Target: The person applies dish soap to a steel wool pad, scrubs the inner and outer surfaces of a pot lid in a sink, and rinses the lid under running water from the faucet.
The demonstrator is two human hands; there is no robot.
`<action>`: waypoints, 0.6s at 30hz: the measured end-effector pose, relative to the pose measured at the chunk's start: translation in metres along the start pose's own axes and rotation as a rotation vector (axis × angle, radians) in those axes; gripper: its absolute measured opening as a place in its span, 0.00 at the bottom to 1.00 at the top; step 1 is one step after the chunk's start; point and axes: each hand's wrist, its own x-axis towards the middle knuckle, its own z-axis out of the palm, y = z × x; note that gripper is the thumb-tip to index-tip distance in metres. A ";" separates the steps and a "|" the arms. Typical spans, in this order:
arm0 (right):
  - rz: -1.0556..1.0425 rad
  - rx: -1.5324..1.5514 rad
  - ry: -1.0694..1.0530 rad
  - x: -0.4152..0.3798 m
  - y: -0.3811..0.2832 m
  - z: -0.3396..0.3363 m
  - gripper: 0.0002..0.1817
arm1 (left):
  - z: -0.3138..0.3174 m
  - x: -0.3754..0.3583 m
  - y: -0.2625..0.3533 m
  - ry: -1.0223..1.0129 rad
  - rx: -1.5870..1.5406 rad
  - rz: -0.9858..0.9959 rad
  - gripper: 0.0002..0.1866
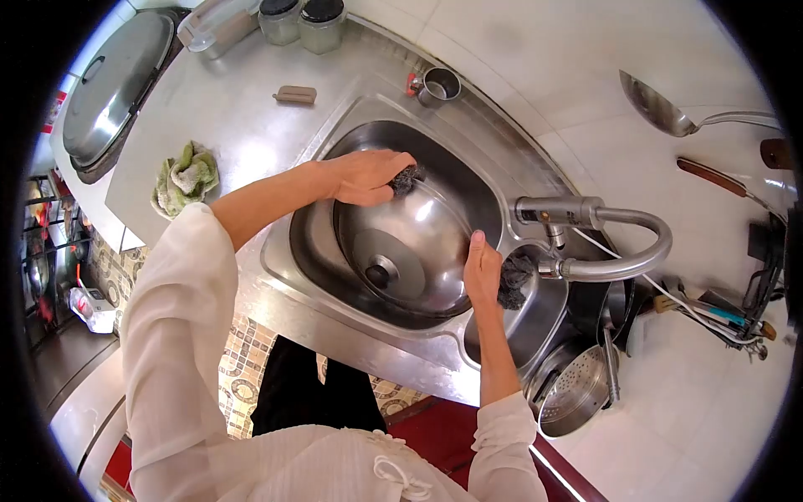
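My left hand (368,177) is closed around a dark steel-wool scrubber (406,181), pressed against the upper inside of a wide, shiny steel bowl (439,230). The bowl lies tilted in the main basin of the steel sink (305,251). At its right side my right hand (483,272) grips the rim, thumb up, with the other fingers mostly hidden. A second dark, mesh-like scrubber (516,283) sits just right of that hand, over the small side basin (544,305). Low in the bowl area shows a round dark knob-like piece (378,275).
A curved faucet (623,243) reaches over the side basin. A steel cup (441,84) stands behind the sink, near a brown bar-like object (296,95). A green cloth (186,178) lies left; a lidded pan (117,88) and jars (322,25) are farther back. A colander (577,389) is at right.
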 end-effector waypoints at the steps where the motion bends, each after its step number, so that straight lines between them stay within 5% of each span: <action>1: -0.002 0.005 0.002 0.000 0.000 0.001 0.31 | -0.001 -0.002 -0.002 -0.002 0.005 -0.001 0.16; 3: 0.023 -0.018 -0.033 0.000 0.000 0.001 0.32 | -0.004 -0.003 0.000 -0.071 0.108 -0.131 0.16; 7: 0.004 -0.056 -0.048 0.001 -0.005 -0.001 0.32 | -0.011 0.018 0.011 -0.158 0.300 -0.090 0.15; 15: -0.101 -0.025 -0.008 -0.014 -0.014 0.001 0.33 | 0.007 0.077 0.096 -0.282 0.423 0.440 0.12; 18: -0.072 -0.013 0.019 -0.023 -0.007 0.003 0.32 | 0.018 0.065 0.095 -0.207 0.358 0.317 0.16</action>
